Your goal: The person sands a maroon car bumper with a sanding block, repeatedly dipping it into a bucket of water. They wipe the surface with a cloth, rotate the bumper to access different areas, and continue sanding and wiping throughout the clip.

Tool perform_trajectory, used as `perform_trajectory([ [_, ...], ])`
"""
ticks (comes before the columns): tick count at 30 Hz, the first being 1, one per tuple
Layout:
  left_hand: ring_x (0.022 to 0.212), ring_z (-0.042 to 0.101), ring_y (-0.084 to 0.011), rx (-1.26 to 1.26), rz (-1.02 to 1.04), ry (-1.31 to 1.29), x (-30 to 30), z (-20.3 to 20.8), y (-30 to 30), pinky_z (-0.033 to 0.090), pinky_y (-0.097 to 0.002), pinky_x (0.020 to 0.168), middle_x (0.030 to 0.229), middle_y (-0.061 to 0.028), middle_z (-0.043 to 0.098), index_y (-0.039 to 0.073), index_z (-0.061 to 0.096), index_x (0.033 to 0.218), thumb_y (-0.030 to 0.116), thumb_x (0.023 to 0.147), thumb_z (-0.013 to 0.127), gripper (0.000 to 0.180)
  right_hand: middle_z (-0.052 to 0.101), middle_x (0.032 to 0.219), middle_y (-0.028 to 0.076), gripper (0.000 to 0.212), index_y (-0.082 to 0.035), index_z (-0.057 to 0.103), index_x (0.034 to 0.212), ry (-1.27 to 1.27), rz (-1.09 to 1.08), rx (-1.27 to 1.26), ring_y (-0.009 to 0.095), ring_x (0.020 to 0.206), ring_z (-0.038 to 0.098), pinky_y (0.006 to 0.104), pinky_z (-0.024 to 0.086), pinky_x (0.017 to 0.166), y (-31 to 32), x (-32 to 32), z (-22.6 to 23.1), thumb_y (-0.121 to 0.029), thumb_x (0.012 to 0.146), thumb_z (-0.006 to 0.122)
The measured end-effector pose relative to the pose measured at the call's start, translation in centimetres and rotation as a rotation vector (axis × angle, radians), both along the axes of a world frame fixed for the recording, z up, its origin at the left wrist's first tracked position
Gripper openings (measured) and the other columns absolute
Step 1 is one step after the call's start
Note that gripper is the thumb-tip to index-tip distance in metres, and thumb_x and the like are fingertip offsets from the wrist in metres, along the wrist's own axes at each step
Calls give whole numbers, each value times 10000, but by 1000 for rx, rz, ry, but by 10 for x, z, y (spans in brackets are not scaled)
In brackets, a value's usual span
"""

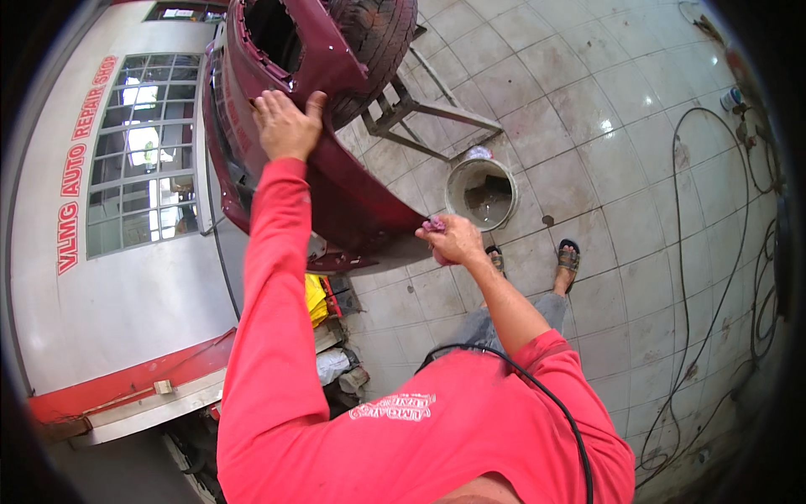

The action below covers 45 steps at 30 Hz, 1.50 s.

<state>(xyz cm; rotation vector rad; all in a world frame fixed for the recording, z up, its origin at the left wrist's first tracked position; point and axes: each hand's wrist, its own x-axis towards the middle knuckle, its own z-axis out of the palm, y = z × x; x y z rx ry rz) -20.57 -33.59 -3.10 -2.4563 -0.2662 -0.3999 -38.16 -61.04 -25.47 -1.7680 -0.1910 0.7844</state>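
A dark red car bumper point(361, 197) stretches from the top of the view down toward me, its surface glossy with a duller patch near the lower end. My left hand point(288, 128) lies on its upper part, palm down and fingers stretched out. At the bumper's right-hand edge, my right hand point(457, 241) is closed around a small pinkish-purple cloth point(434, 225), which touches or nearly touches that edge. Part of the cloth is hidden by the fingers.
A tire point(382, 50) sits behind the bumper, beside a metal stand point(437, 109). A bucket point(452, 193) with murky water stands on the tiled floor near my sandalled feet. Long hoses or cables point(677, 185) trail on the right. A yellow item point(316, 300) lies below the bumper, near a white wall point(168, 311).
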Motion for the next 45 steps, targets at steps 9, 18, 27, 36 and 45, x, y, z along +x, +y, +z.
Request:
perform_trajectory([
  [9,1619,307,-430,-37,-395,220,-60,-4,-25,351,-484,1289,1711,-298,354,-73,384,1631,687,1070,462,949,790,1088,182,612,-172,823,1116,-122,-166,5,398,1088,742,513,574,918,7,2,-20,-715,835,791],
  [18,1639,280,-394,-219,-537,480,-180,-78,-84,317,-569,1285,1713,-264,372,-44,384,1642,684,1002,567,986,796,1077,159,629,-143,821,1095,-25,-167,4,391,1072,744,510,573,900,5,0,-20,-716,837,792],
  [27,1586,373,-397,-77,-388,348,-151,-51,-117,328,-546,1290,1689,-252,407,-69,433,1598,609,1022,578,901,798,1072,160,630,-155,815,1108,-71,-193,-52,394,1070,750,502,575,904,4,-3,-19,-724,841,783],
  [36,1227,731,-314,-149,-523,534,-83,46,-50,595,-436,1042,1348,-96,755,150,727,1366,95,976,601,414,813,946,79,512,-149,799,986,46,-100,90,325,986,769,473,574,853,5,7,-18,-649,876,798],
  [45,1271,722,-329,-410,-857,250,-147,-79,-44,509,-533,1178,1290,-172,763,46,745,1301,41,930,637,386,785,982,148,525,-121,786,981,-58,-113,-12,391,977,744,491,568,823,2,3,-14,-639,892,783],
])
